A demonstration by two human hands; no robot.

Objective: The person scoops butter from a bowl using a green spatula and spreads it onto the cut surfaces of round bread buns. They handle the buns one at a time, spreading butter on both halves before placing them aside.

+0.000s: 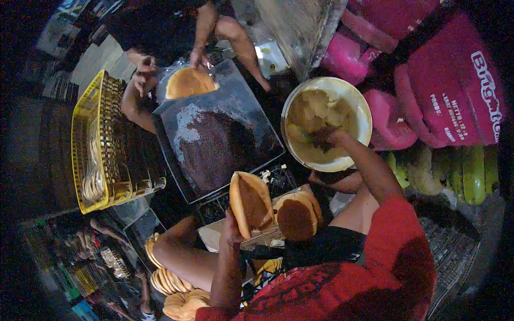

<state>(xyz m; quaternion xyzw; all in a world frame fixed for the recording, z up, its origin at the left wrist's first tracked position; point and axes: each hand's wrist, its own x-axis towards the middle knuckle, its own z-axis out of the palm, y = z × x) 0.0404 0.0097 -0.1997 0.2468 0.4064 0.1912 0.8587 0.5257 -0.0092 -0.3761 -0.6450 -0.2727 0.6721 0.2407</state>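
My left hand (231, 230) grips a split bread bun (255, 204) from below. The bun is tilted open, and its inner face looks brown. Up and to the right, my right hand (331, 138) reaches inside a round pale bucket (367, 120). A soft tan-brown paste or cream (313, 104) fills part of this bucket. Shadow and blur hide my right fingers, so whether they hold a tool cannot be told. Beside the held bun, more buns (311, 208) lie together, the front one with a dark brown face (296, 220).
A tray (269, 160) of dark brown crumbs stands ahead. Across it, a co-worker's hand (198, 58) touches a bun (190, 83) at a clear plastic bag. A yellow plastic crate (74, 140) stands left; stacked buns (170, 281) sit lower left. Pink printed sacks (437, 88) lie right of the bucket.
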